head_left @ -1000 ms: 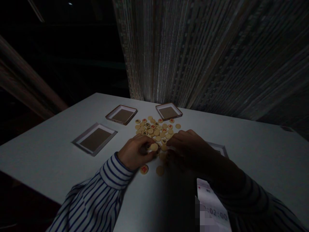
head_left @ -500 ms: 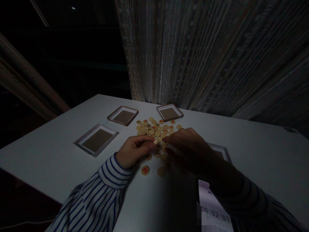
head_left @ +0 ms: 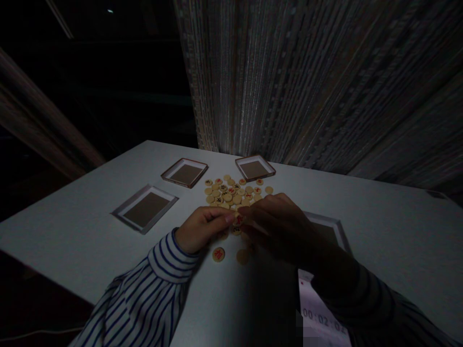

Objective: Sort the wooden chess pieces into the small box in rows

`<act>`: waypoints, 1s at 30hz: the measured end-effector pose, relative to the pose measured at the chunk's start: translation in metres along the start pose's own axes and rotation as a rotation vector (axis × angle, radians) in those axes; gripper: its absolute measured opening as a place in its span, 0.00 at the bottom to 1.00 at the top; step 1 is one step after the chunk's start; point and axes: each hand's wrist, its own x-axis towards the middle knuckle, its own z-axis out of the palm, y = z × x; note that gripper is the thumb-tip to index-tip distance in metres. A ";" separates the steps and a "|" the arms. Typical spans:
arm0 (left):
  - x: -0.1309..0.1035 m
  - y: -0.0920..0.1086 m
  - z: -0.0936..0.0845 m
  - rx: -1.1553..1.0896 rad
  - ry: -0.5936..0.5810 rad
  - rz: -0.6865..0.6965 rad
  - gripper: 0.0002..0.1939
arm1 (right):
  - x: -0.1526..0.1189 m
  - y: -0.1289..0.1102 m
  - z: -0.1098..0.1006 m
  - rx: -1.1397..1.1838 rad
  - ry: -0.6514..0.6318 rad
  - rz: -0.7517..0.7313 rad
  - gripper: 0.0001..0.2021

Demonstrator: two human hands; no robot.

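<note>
Wide bare stretches of the white table [head_left: 383,231] are left at both sides, out to its left and right edges, while the back edge is bordered by a curtain [head_left: 238,86]. Four shallow trays [head_left: 127,223] are counted, the right one partly covered; two loose pieces [head_left: 218,254] lie nearest the wearer, below a heap [head_left: 237,198] too crowded to be counted exactly. One red-marked piece [head_left: 239,220] is pinched between thumb and forefinger of the left hand [head_left: 197,229], over the heap's near side; it is met by the right hand's [head_left: 285,226] bent fingers, whose grip cannot be told. Half a second ago, that piece was seen edge-on; now its marked face is shown.
</note>
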 end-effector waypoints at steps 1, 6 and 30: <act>0.000 0.001 0.001 0.003 -0.002 -0.003 0.17 | 0.000 0.000 0.000 -0.003 0.003 -0.004 0.08; -0.001 0.000 0.003 0.022 0.007 -0.004 0.18 | -0.001 0.000 0.003 -0.013 0.032 -0.012 0.07; 0.002 -0.002 0.003 -0.050 0.062 0.001 0.18 | 0.001 0.004 0.003 0.133 0.014 0.059 0.09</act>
